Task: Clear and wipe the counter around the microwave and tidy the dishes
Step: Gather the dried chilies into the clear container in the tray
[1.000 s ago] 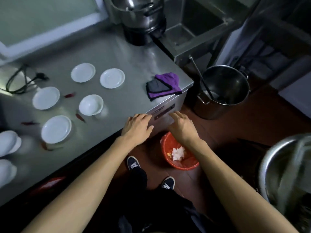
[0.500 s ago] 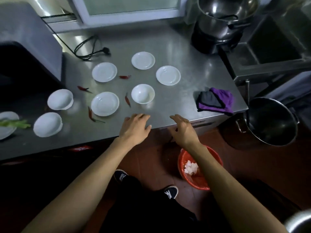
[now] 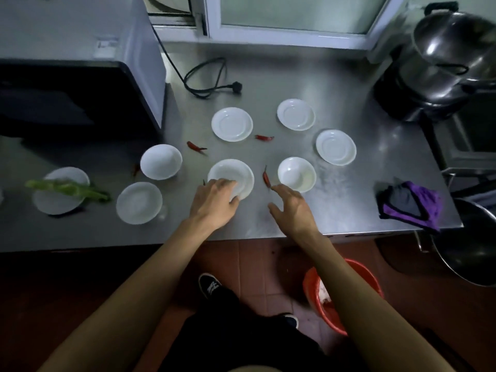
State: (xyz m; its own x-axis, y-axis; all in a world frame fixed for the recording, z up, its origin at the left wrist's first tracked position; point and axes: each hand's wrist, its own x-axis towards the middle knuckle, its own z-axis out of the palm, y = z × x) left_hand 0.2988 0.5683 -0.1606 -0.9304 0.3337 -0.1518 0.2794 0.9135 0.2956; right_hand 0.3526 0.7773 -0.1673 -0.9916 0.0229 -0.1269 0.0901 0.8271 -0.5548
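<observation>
Now both hands reach over the steel counter (image 3: 349,205).
Left hand (image 3: 214,201) touches a saucer (image 3: 236,173), fingers relaxed; right hand (image 3: 294,206) hovers released; a plate (image 3: 53,205) holds greens (image 3: 69,189).

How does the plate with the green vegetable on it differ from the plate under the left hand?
The vegetable plate carries a green vegetable; the plate by the left hand, the near plate, carries no food. The vegetable plate sits far left, untouched; the near plate is central, fingers on its rim. Both are white and round.

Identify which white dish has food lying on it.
The plate at the far left, in front of the microwave: a green leafy vegetable lies across it. Every other white dish on the counter looks empty.
</observation>
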